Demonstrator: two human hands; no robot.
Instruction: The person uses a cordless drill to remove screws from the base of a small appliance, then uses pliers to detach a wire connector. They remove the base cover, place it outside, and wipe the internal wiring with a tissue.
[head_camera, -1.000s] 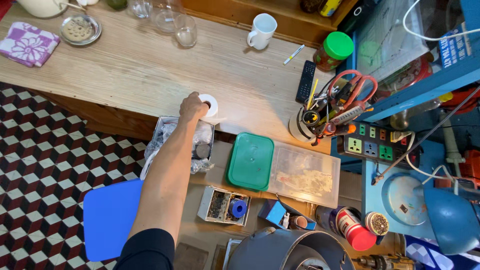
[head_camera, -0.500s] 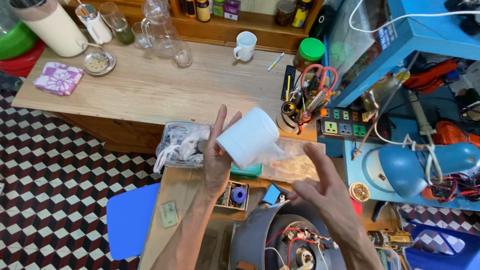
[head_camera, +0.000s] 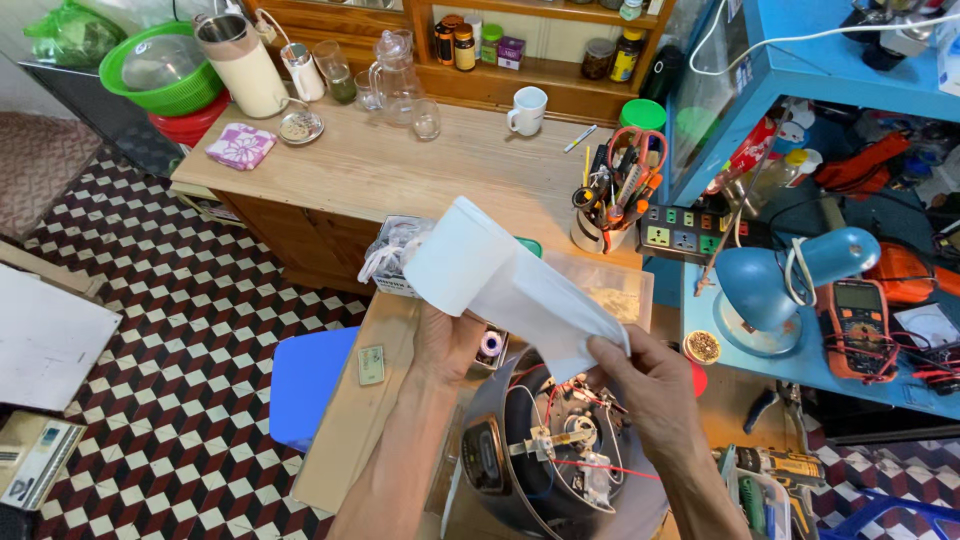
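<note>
orange multimeter w/ grey screen (head_camera: 858, 297) rt bench, small green label (head_camera: 371, 364) on plank

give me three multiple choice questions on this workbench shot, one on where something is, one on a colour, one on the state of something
1. Where is the white mug?
A. on the wooden counter by the shelf
B. on the tiled floor
C. on the blue stool

2. What colour is the desk lamp?
A. red
B. blue
C. yellow

3. What state is the white paper roll in?
A. fully wound and lying on the counter
B. partly unrolled between both hands
C. still sealed in a wrapper

Answers:
1 A, it stands on the counter top near the shelf.
2 B, its shade and base are blue.
3 B, the left hand supports the roll while the right hand pulls a strip out.
</note>
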